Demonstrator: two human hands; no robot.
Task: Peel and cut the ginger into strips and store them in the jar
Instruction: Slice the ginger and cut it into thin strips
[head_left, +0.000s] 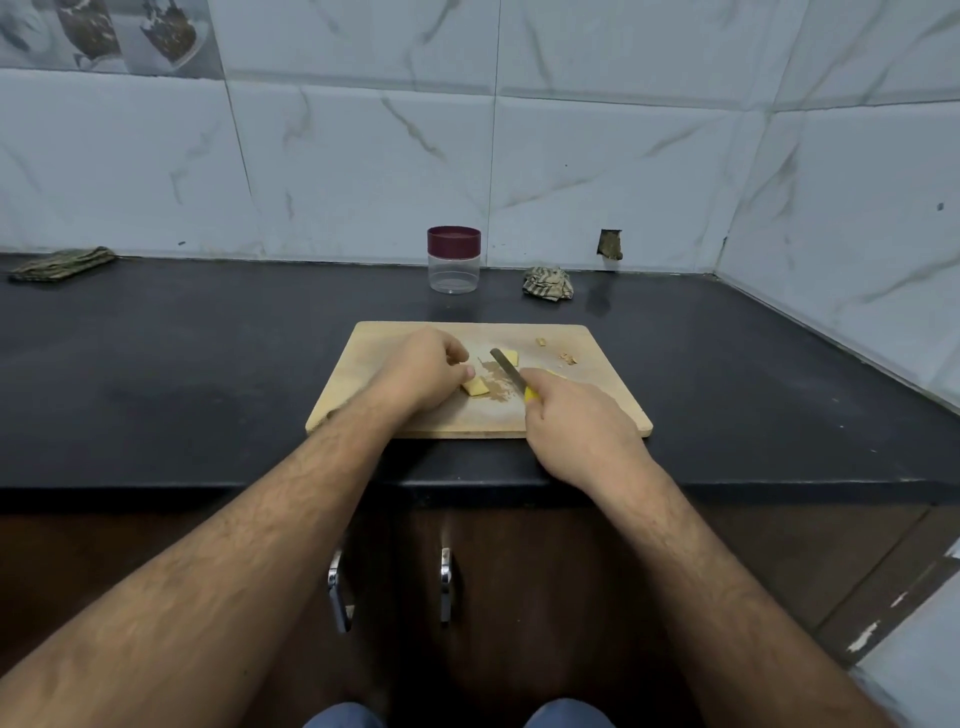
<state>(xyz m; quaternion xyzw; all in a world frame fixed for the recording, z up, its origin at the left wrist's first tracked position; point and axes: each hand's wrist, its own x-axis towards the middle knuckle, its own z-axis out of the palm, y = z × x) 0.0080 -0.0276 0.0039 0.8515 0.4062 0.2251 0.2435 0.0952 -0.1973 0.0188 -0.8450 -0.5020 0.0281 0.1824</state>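
Note:
A wooden cutting board (597, 400) lies on the black counter. My left hand (421, 374) holds a peeled yellow ginger piece (476, 386) against the board with curled fingers. My right hand (571, 421) grips a yellow-handled knife (508, 370), its blade pointing up-left between the held piece and a second ginger piece (512, 357) behind the blade. Brown peel scraps (496, 389) lie under the blade. A clear jar with a maroon lid (453, 260), lid on, stands behind the board near the wall.
More peel bits (567, 358) sit at the board's far right. A crumpled cloth (548, 283) lies right of the jar, a folded cloth (65, 262) at the far left. Tiled walls close off the back and right. Cabinet handles (337, 592) hang below the counter edge.

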